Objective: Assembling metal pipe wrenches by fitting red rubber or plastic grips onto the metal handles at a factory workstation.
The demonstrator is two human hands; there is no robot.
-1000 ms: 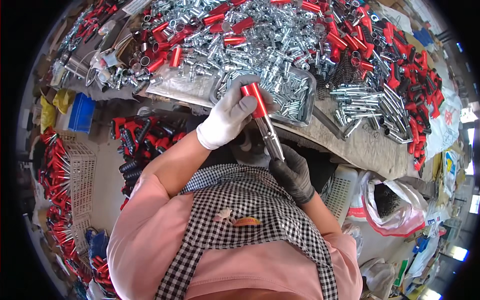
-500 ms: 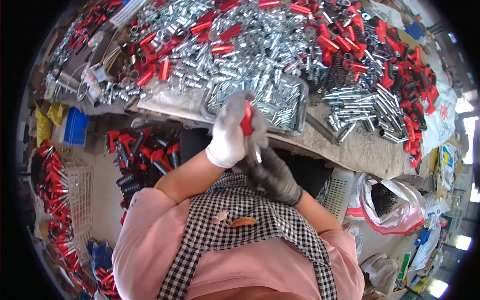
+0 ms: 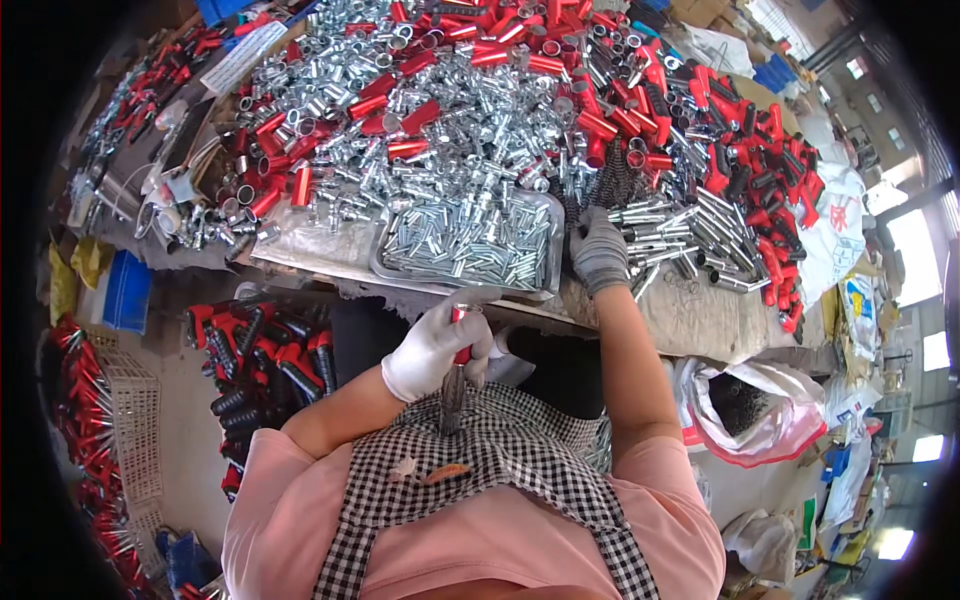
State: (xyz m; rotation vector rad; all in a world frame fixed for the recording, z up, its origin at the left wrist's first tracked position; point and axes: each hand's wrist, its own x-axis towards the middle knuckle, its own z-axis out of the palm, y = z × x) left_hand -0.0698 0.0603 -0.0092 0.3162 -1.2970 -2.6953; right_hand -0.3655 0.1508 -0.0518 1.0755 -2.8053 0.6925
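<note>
Workshop table point(image 3: 690, 320), heaped with parts, as landmark. Nearest, below its front edge: left hand point(image 3: 437, 350), white-gloved, closed around a red-and-metal tool point(image 3: 455, 385), upright against the apron for steadiness. Farther, on the table: right hand point(image 3: 598, 252), grey-gloved, fingers curled onto loose steel rods point(image 3: 690, 235), beside the tray of pins point(image 3: 470, 245).

Black-and-white checked apron point(image 3: 500, 470), pink shirt point(image 3: 290, 520)
</note>
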